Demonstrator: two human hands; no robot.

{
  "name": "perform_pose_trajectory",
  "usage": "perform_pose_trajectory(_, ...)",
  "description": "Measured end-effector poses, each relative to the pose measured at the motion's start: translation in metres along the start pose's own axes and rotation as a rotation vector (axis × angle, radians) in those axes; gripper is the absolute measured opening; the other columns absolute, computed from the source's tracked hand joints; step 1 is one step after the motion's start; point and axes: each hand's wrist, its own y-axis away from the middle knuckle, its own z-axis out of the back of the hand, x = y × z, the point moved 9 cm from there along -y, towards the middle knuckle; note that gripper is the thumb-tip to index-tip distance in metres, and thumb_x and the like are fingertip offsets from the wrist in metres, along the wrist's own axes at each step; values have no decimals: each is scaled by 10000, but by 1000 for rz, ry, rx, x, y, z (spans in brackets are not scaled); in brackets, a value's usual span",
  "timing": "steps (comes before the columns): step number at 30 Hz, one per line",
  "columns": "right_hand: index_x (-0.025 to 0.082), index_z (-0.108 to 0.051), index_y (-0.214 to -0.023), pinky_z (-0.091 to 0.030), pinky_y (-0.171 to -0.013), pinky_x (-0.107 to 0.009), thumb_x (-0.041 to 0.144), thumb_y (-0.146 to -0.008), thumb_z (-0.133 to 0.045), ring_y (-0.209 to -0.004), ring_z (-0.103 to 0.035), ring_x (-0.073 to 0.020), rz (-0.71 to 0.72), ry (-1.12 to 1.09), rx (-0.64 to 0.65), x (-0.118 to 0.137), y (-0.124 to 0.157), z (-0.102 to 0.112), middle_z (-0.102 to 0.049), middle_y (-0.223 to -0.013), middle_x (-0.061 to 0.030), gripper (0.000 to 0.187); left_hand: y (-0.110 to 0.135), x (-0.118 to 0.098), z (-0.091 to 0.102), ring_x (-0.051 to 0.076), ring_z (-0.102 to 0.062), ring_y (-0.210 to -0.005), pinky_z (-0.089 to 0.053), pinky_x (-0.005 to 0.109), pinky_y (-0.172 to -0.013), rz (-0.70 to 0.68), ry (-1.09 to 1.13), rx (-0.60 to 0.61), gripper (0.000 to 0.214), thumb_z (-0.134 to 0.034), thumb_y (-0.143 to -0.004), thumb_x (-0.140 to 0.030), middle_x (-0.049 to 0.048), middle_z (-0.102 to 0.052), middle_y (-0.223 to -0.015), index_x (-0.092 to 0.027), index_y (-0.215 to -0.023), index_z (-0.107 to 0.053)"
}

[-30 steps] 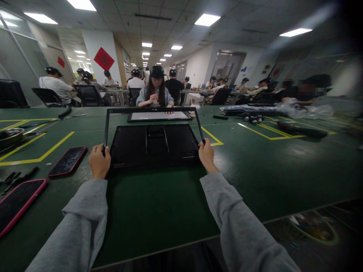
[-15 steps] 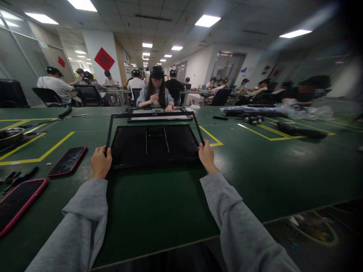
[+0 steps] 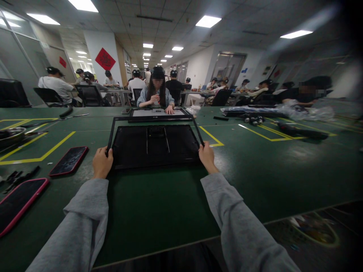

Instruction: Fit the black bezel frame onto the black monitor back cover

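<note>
A thin black rectangular frame (image 3: 133, 118), like a monitor bezel, is held tilted with its far edge raised. My left hand (image 3: 102, 162) is closed on its left side, and my right hand (image 3: 207, 156) grips its right side. Below and inside the frame lies a black monitor back cover (image 3: 130, 145) on the green table (image 3: 159, 211), with two thin metal strips (image 3: 167, 140) near its middle. The near edge of the frame cannot be told apart from the cover's dark edge.
Two red-edged phones (image 3: 69, 161) (image 3: 21, 206) lie at the left, near black parts (image 3: 22, 177) and a metal bowl (image 3: 13, 135). Across the table a person (image 3: 155, 90) works on a flat panel (image 3: 159, 112). Plastic wrap (image 3: 306, 110) and a black power tool (image 3: 302, 131) are at the right.
The far edge of the black frame has dropped slightly toward the back cover. Both hands keep their hold on its sides, with the left hand shifted slightly right.
</note>
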Motion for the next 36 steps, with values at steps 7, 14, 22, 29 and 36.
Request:
perform_pose_trajectory(7,171,-528,-1204,-432,-778,-365,277,-936,-369,-916,-632,-274,-15,14,16,-1,0,-2,-677,-942,-129,329,0,0,0,261,-607,-933,-460,383,-823,-7,-14,-2,456,-417,-878,-433,151,-630,-1087,-125,-1126,-645)
perform_pose_trajectory(14,174,-535,-1208,-438,-774,-362,295,-936,-369,-890,-632,-260,-10,-7,7,-1,1,0,-678,-919,-118,341,-1,1,-1,258,-603,-947,-456,388,-841,-10,1,-6,432,-424,-873,-414,147,-626,-1086,-135,-1116,-647)
perform_pose_trajectory(22,172,-531,-1216,-440,-778,-370,291,-932,-376,-902,-635,-270,-21,-1,16,-3,0,-3,-679,-939,-127,345,-1,2,-2,264,-600,-951,-457,397,-841,-6,-13,5,452,-419,-881,-422,156,-623,-1101,-127,-1141,-641)
perform_pose_trajectory(29,171,-539,-1217,-442,-773,-375,298,-930,-382,-911,-635,-280,-20,20,10,-5,-2,-4,-679,-960,-133,351,-1,0,-2,269,-600,-948,-455,399,-830,-15,-26,11,456,-413,-885,-421,161,-628,-1099,-124,-1141,-646)
perform_pose_trajectory(36,162,-512,-1257,-439,-801,-356,292,-949,-370,-965,-632,-272,-60,64,54,-3,0,-4,-676,-1013,-139,364,-1,1,-3,255,-602,-948,-455,376,-837,-6,-47,27,469,-405,-886,-420,151,-632,-1108,-115,-1152,-642)
